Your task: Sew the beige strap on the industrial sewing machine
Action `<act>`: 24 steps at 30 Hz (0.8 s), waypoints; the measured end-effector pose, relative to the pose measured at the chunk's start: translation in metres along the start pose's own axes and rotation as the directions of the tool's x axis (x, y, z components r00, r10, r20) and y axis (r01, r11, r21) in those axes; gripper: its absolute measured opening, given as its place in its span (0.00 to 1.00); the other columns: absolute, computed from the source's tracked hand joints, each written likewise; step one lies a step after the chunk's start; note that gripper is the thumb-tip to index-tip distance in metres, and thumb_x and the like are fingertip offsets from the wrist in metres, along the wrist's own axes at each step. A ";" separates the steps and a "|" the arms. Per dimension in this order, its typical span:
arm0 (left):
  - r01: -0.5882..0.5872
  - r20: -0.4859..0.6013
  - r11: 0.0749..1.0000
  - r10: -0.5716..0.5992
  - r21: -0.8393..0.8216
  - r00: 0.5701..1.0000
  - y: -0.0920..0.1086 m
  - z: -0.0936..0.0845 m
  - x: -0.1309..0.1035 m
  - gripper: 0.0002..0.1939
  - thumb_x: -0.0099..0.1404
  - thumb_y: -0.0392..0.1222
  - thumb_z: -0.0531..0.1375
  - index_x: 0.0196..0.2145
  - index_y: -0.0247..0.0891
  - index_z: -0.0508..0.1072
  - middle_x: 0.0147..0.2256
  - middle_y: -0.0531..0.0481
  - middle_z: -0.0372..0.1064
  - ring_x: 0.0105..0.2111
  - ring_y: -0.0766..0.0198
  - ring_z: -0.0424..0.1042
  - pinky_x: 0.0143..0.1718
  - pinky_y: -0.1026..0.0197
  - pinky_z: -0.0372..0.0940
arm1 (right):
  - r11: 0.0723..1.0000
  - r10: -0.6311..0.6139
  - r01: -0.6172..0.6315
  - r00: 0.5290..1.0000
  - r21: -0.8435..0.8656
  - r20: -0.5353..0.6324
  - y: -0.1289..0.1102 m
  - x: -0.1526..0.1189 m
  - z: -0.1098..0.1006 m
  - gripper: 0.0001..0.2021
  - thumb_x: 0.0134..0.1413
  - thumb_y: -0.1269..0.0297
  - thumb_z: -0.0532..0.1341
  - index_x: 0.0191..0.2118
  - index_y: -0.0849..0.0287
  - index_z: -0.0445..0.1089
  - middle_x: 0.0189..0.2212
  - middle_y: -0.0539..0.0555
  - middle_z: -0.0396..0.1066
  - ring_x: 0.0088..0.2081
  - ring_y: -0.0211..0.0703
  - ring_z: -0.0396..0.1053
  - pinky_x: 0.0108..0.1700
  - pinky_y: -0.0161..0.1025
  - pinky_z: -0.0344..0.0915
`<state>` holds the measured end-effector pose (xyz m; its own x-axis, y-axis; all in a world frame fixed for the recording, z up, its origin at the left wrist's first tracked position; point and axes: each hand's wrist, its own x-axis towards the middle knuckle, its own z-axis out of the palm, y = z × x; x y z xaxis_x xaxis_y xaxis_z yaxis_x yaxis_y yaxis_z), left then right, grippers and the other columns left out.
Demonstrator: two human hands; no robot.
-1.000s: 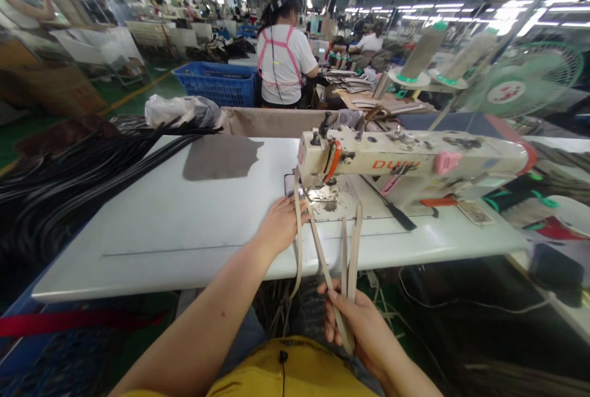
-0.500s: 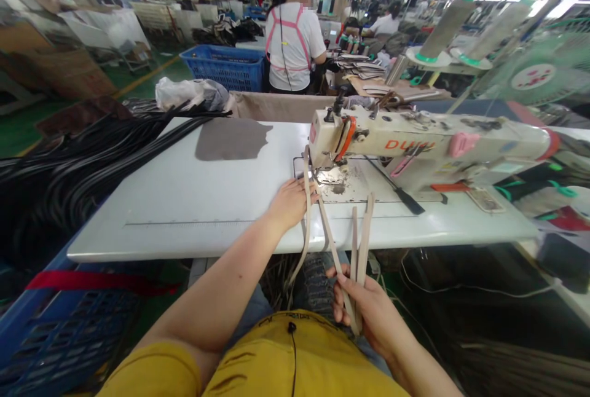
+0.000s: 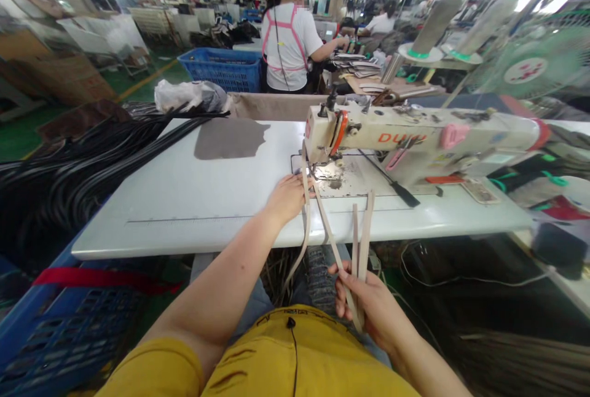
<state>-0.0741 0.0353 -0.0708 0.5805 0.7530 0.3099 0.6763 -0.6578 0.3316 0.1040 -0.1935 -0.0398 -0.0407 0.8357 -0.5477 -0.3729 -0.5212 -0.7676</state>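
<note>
head view, strap (image 3: 328,231) running needle-to-lap, right hand (image 3: 369,305) gripping

needle hidden under sewing machine (image 3: 415,139) head, fan (image 3: 544,65) blurred

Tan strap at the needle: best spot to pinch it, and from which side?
Probably the taut tan strap between the sewing machine and the right hand: it hangs off the table edge, both flat faces exposed. Come from the right; the left hand blocks the left.
</note>
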 end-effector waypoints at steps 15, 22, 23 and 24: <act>-0.014 -0.061 1.000 0.014 -0.003 0.998 0.002 0.003 -0.002 0.18 0.79 0.47 0.52 0.59 0.41 0.75 0.60 0.43 0.74 0.62 0.53 0.70 0.66 0.44 0.62 | 1.000 -0.004 0.004 1.000 0.014 -0.019 0.004 0.013 0.002 0.23 0.51 0.46 0.73 0.41 0.61 0.74 0.17 0.44 0.66 0.17 0.34 0.68 0.18 0.27 0.58; 0.001 -0.061 1.000 -0.001 -0.009 0.998 0.005 0.004 -0.004 0.19 0.79 0.46 0.51 0.60 0.41 0.74 0.61 0.44 0.73 0.63 0.53 0.70 0.65 0.44 0.64 | 0.998 0.003 -0.004 1.000 0.060 0.011 0.013 0.051 -0.008 0.31 0.39 0.39 0.76 0.39 0.61 0.74 0.13 0.45 0.66 0.12 0.37 0.66 0.13 0.28 0.53; 0.008 -0.055 1.000 -0.008 -0.012 0.998 0.005 0.004 -0.005 0.19 0.79 0.46 0.52 0.60 0.42 0.74 0.61 0.44 0.72 0.63 0.53 0.69 0.66 0.44 0.64 | 0.999 0.001 -0.001 1.000 0.053 0.016 0.012 0.055 -0.009 0.31 0.41 0.39 0.76 0.40 0.61 0.74 0.14 0.45 0.66 0.13 0.37 0.66 0.13 0.28 0.54; 0.014 -0.049 1.000 -0.014 -0.015 0.999 0.005 0.004 -0.005 0.19 0.79 0.46 0.52 0.60 0.41 0.73 0.62 0.44 0.72 0.63 0.54 0.69 0.66 0.45 0.63 | 0.999 0.000 -0.001 1.000 0.044 0.025 0.010 0.059 -0.010 0.31 0.42 0.39 0.76 0.41 0.61 0.74 0.14 0.45 0.66 0.13 0.37 0.67 0.13 0.28 0.55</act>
<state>-0.0715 0.0283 -0.0744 0.5475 0.7607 0.3486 0.6775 -0.6475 0.3489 0.1071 -0.1508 -0.0832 -0.0640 0.8399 -0.5390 -0.4130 -0.5140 -0.7518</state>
